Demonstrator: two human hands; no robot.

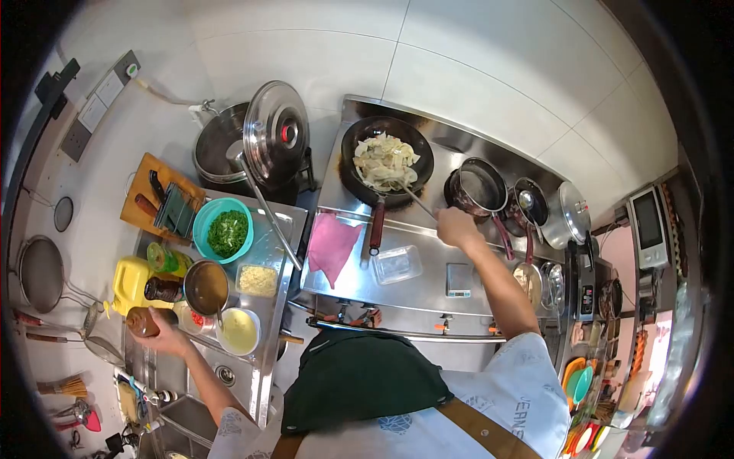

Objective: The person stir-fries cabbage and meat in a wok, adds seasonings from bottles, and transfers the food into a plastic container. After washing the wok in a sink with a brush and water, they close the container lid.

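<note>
Wok lies ahead-left of the right hand, pale sliced food inside. Turquoise bowl of chopped greens stands beyond the left hand, to its right; white bowl of yellow contents, right of that hand. Left hand curls round a brown jar. Right hand grasps a slim utensil, far end at the food.

Letters reading "ERNS" are running down the white right sleeve, while the small scale display is appearing illegible.
</note>
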